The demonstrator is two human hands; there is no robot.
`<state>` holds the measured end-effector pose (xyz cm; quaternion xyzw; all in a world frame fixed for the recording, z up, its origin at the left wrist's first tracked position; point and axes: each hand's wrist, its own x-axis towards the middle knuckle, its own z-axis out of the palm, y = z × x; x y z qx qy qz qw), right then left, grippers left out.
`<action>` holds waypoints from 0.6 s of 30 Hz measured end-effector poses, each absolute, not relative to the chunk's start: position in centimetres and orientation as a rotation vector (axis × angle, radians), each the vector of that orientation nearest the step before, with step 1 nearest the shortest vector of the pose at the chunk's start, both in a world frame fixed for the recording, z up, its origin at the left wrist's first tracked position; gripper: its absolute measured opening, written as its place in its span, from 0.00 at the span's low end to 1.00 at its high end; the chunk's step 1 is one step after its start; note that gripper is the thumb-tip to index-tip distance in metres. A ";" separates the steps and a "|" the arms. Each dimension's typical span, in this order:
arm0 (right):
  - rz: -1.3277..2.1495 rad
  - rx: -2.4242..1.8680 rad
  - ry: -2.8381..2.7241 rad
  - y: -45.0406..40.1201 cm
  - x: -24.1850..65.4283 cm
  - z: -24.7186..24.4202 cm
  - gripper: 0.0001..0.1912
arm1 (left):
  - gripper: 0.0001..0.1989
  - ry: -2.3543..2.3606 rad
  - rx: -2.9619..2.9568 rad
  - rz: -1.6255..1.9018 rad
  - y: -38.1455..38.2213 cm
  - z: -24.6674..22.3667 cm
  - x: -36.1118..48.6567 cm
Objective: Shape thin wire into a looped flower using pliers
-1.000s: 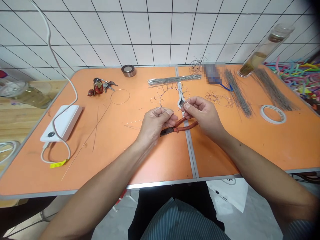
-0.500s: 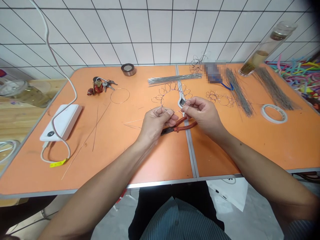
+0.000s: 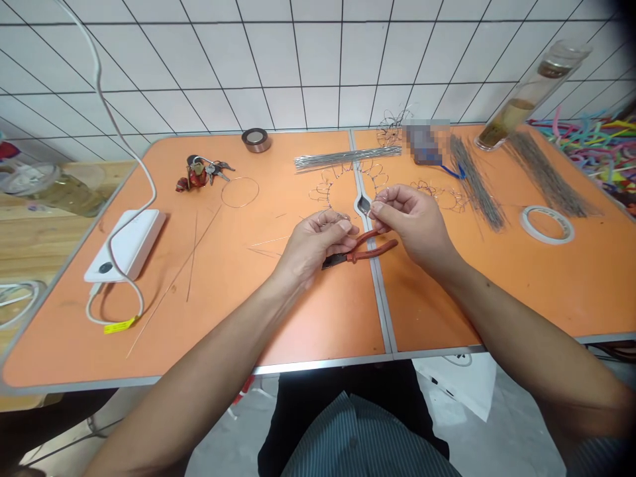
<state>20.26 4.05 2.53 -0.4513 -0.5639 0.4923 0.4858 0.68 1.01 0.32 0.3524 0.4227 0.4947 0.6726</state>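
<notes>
Our left hand [image 3: 313,248] and right hand [image 3: 413,222] pinch the looped wire [image 3: 322,193] between thumb and forefinger, above the red-handled pliers [image 3: 372,250].

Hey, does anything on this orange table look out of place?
The bunch of keys looks out of place beside all this wirework. Loose wires also lie scattered near the left hand, apart from the tidy wire bundle.
</notes>
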 end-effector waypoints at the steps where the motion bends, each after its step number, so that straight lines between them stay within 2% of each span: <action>1: 1.193 -1.095 -1.371 4.1 20.4 2.6 0.09 | 0.19 0.957 0.784 1.121 1.0 0.5 0.6; 8: 1.255 -1.137 -1.437 4.2 20.9 2.9 0.08 | 0.25 1.006 0.801 1.277 1.5 1.5 -0.3; 14: 1.320 -1.167 -1.433 4.0 20.9 2.6 0.08 | 0.13 1.043 0.917 1.230 1.6 1.2 -0.6; 18: 1.314 -1.157 -1.438 4.0 20.8 2.6 0.09 | 0.11 1.086 0.971 1.242 1.6 0.8 -0.6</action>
